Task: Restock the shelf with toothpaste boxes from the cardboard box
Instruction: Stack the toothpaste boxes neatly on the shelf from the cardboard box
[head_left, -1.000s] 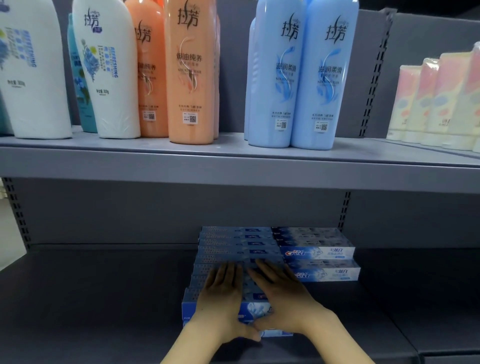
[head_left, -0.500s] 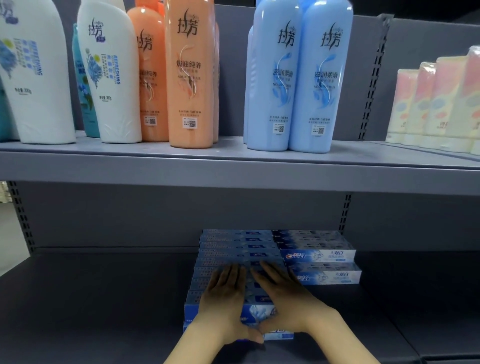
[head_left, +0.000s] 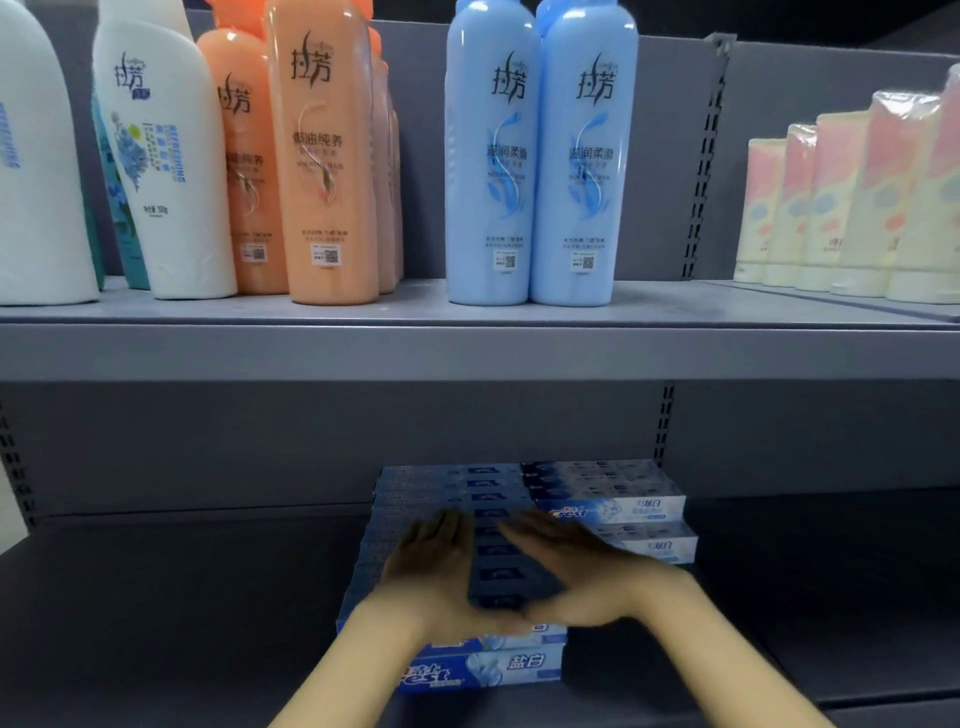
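Note:
Several blue toothpaste boxes (head_left: 483, 670) lie stacked in a block on the lower grey shelf (head_left: 182, 597). A second, shorter stack of toothpaste boxes (head_left: 613, 512) sits to its right, further back. My left hand (head_left: 431, 571) lies flat on top of the front stack, fingers together and pointing toward the back. My right hand (head_left: 576, 571) lies flat beside it, fingers angled left, thumbs nearly touching at the stack's front edge. Both hands are blurred. The cardboard box is out of view.
The upper shelf (head_left: 467, 353) carries white shampoo bottles (head_left: 166, 171), orange bottles (head_left: 322, 156), blue bottles (head_left: 540, 156) and pastel tubes (head_left: 857, 202) at the right. Perforated shelf uprights (head_left: 662, 426) run behind the stacks.
My hands have spread slightly apart on the stack top, exposing more of the box tops between them. The view has shifted down and closer to the shelf.

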